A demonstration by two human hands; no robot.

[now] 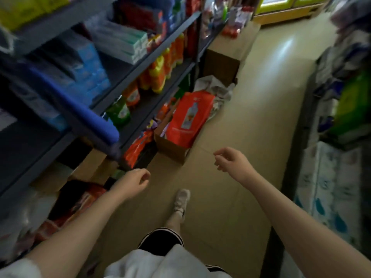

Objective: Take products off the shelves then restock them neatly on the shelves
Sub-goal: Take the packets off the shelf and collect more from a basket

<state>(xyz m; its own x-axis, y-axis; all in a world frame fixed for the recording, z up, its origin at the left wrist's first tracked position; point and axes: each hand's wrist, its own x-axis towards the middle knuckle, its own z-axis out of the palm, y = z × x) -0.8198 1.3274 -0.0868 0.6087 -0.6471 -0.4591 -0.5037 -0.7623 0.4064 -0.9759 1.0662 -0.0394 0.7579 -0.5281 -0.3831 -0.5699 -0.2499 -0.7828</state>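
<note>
I stand in a shop aisle with grey metal shelves (140, 57) on my left. My left hand (133, 182) hangs low near the bottom shelf, fingers loosely curled and holding nothing. My right hand (230, 160) hovers over the floor, also loosely curled and holding nothing. Orange and yellow bottles (160, 69) line a middle shelf. Blue packs (90, 71) and pale boxes (128, 43) sit on the shelves above. Orange bags (138, 147) lie on the bottom shelf. The view is blurred.
An open cardboard box (170, 149) with an orange bag (188, 117) stands on the floor by the shelf. A larger brown carton (220, 65) and crumpled wrapping (216, 87) lie beyond. Stacked tissue packs (331, 187) line the right side. My foot (181, 199) is on the beige floor.
</note>
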